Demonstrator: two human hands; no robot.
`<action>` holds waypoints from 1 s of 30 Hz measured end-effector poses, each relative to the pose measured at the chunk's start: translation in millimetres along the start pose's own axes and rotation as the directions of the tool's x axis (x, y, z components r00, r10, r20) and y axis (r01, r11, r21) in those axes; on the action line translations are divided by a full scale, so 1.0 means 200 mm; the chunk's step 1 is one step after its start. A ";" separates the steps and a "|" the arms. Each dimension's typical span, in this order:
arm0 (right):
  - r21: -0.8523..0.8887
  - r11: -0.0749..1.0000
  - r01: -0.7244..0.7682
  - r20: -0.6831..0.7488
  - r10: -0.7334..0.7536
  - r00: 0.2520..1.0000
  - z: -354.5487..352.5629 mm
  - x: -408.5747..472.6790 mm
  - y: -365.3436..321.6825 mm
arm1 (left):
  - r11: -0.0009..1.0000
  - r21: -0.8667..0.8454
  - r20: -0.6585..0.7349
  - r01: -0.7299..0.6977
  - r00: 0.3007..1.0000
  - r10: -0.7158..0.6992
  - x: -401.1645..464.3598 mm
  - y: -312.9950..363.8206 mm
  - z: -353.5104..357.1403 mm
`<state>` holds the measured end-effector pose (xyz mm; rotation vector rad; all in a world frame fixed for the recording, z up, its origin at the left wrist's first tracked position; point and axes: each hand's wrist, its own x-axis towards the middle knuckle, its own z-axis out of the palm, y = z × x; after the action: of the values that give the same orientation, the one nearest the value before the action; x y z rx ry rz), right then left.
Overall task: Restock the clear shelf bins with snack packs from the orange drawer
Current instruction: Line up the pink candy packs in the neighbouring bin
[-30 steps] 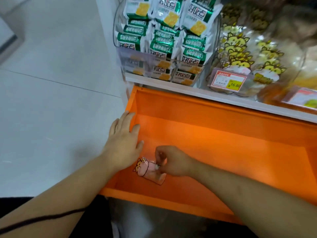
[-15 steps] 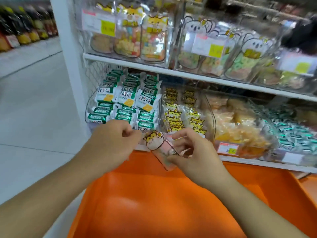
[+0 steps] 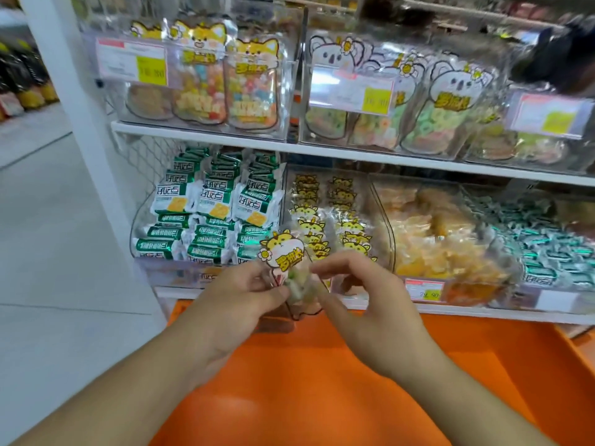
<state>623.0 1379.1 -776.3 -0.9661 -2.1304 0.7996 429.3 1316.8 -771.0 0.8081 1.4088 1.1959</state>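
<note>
While both hands meet above the open orange drawer (image 3: 322, 381), the left hand (image 3: 235, 304) and right hand (image 3: 363, 304) each pinch a clear hamster-print snack pack (image 3: 286, 262) with curled fingers, upright before the lower shelf's clear bin (image 3: 328, 214) of matching packs.

A snack pack (image 3: 285, 257) is held between the left hand (image 3: 240, 304) and the right hand (image 3: 370, 304), above the open drawer (image 3: 322, 381) and in front of the lower shelf (image 3: 483, 312). On that shelf, bins (image 3: 383, 217) are set side by side, and more bins (image 3: 299, 75) are ranged on the upper shelf (image 3: 322, 151) above them.
</note>
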 end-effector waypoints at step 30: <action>0.098 0.968 -0.233 -0.215 0.249 0.944 -0.42 0.25 0.34 | 0.201 0.905 0.248 -0.374 0.850 0.465 0.52 0.15 0.30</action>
<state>688.8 1478.0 -760.6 -1.2347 -1.7999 0.8332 461.9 1435.8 -768.2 2.1402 2.0381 0.6324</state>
